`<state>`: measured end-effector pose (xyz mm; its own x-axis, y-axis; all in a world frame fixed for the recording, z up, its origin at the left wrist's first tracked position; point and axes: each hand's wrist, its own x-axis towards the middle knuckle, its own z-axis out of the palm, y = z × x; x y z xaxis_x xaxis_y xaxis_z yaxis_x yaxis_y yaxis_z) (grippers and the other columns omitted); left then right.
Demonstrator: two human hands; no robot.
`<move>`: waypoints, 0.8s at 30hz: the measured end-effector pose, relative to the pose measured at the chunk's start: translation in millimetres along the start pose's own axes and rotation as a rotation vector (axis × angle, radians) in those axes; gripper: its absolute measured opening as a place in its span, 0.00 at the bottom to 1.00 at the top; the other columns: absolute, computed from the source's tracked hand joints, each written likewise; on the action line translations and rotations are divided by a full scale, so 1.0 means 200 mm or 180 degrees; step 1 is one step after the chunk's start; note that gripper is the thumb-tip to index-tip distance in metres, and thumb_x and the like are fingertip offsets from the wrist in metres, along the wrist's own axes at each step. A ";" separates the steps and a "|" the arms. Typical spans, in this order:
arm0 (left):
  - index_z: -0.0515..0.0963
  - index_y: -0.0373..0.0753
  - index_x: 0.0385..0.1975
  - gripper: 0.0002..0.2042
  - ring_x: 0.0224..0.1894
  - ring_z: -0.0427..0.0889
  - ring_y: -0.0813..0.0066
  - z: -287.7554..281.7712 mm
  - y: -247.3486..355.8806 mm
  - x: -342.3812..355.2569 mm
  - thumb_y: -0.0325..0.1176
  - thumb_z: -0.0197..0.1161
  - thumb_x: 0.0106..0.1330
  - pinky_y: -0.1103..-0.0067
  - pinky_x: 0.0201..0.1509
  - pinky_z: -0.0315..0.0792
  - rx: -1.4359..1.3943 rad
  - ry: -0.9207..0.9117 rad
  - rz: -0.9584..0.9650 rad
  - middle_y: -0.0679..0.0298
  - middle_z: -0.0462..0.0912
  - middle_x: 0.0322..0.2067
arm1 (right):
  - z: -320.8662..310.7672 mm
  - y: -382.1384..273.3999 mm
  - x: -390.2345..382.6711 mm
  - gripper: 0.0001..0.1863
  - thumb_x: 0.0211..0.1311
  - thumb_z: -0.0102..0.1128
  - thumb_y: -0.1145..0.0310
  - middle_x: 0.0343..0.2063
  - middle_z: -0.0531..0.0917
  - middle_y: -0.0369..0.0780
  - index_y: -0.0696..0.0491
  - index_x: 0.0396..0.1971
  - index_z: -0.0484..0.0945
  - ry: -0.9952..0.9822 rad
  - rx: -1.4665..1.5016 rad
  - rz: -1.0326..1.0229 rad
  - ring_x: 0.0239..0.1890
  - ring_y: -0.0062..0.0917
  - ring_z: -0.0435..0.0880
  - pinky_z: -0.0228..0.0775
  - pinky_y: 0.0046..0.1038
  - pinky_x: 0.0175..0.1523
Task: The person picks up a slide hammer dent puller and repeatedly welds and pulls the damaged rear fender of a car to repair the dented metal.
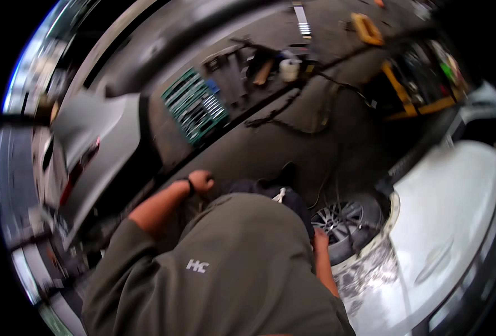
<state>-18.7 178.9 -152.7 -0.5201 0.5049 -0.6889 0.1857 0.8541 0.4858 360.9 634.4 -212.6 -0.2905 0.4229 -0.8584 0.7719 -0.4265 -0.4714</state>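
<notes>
My left hand (201,181) is out to the left of my body, its fingers curled into a loose fist with nothing showing in them. A black band circles that wrist. My right hand (319,238) hangs low at my right side, close to a car wheel (337,221) with silver spokes. My dark olive shirt partly hides it, and its fingers cannot be made out. Beside the wheel is a white car body (449,196), its panel edge near my right forearm.
A green socket-tool case (195,106) lies open ahead on the left, near loose tools and a pale roll (289,70). A grey car bumper (105,131) stands at left. Dark hoses (281,112) cross the floor. A yellow-framed cart (402,95) is at far right.
</notes>
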 end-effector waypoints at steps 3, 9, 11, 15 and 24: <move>0.82 0.35 0.48 0.19 0.50 0.83 0.51 -0.31 -0.14 -0.10 0.38 0.57 0.61 0.65 0.57 0.76 -0.0180 0.0519 -0.0592 0.49 0.85 0.46 | 0.33 -0.20 0.39 0.13 0.73 0.53 0.66 0.33 0.85 0.39 0.53 0.52 0.77 -0.0419 0.0287 -0.0092 0.28 0.22 0.82 0.74 0.24 0.31; 0.82 0.34 0.47 0.18 0.52 0.83 0.53 -0.15 -0.20 -0.24 0.38 0.56 0.62 0.67 0.59 0.75 -0.1047 0.1637 -0.1186 0.48 0.85 0.47 | 0.49 -1.01 0.71 0.13 0.73 0.52 0.67 0.38 0.87 0.38 0.53 0.52 0.77 -0.0704 -0.0419 -0.0398 0.32 0.20 0.84 0.76 0.23 0.35; 0.83 0.37 0.46 0.18 0.52 0.82 0.52 -0.03 -0.22 -0.23 0.39 0.55 0.61 0.66 0.59 0.75 -0.1072 0.1199 -0.1330 0.48 0.85 0.47 | 0.55 -1.21 0.72 0.13 0.73 0.53 0.66 0.38 0.87 0.38 0.53 0.53 0.76 -0.0727 -0.0340 -0.0455 0.33 0.20 0.84 0.76 0.23 0.36; 0.84 0.37 0.45 0.20 0.52 0.83 0.51 0.12 -0.36 -0.07 0.42 0.56 0.60 0.64 0.59 0.75 -0.1136 0.0741 -0.1609 0.47 0.85 0.46 | 0.68 -1.46 0.80 0.14 0.73 0.53 0.67 0.38 0.86 0.39 0.55 0.54 0.76 -0.1004 -0.0681 -0.0669 0.32 0.21 0.84 0.76 0.23 0.36; 0.84 0.38 0.43 0.17 0.50 0.83 0.51 -0.36 -0.71 0.24 0.40 0.57 0.61 0.65 0.56 0.76 -0.1340 0.1451 -0.1073 0.49 0.85 0.45 | 1.06 -1.64 0.62 0.15 0.74 0.54 0.67 0.40 0.86 0.39 0.56 0.55 0.75 -0.0970 -0.1212 -0.0578 0.32 0.18 0.81 0.74 0.21 0.35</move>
<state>-130.5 72.6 -215.1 -0.8070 0.0402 -0.5892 -0.3374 0.7875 0.5158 -48.5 657.0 -207.3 -0.5466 0.1868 -0.8163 0.8283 -0.0228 -0.5599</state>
